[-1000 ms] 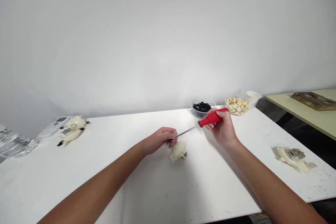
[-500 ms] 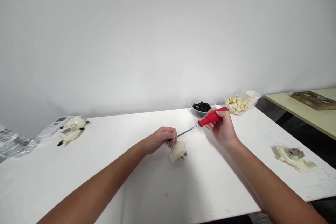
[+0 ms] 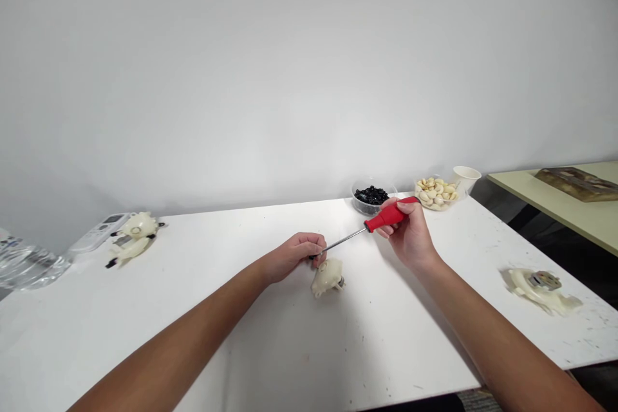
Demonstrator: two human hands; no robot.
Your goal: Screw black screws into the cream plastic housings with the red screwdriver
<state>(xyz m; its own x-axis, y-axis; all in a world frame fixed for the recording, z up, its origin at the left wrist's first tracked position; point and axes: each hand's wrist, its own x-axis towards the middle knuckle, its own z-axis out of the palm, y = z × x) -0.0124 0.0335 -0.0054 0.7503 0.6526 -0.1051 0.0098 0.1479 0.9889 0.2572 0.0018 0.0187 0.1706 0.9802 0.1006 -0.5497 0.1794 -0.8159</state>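
My right hand [image 3: 410,235] is closed around the red handle of a screwdriver [image 3: 390,214], whose metal shaft slants down to the left. The fingers of my left hand [image 3: 297,254] are pinched around a small black piece [image 3: 313,257] at the screwdriver's tip; the exact contact is hidden by the fingers. Just below and right of those fingertips, a cream plastic part [image 3: 327,277] rests on the white table [image 3: 290,360].
A bowl of black pieces [image 3: 371,197], a bowl of cream pieces [image 3: 436,194] and a white cup [image 3: 466,180] stand at the back right. Other cream parts lie at the left [image 3: 135,238] and right [image 3: 543,290]. A remote [image 3: 96,235] and clear plastic [image 3: 31,264] are far left.
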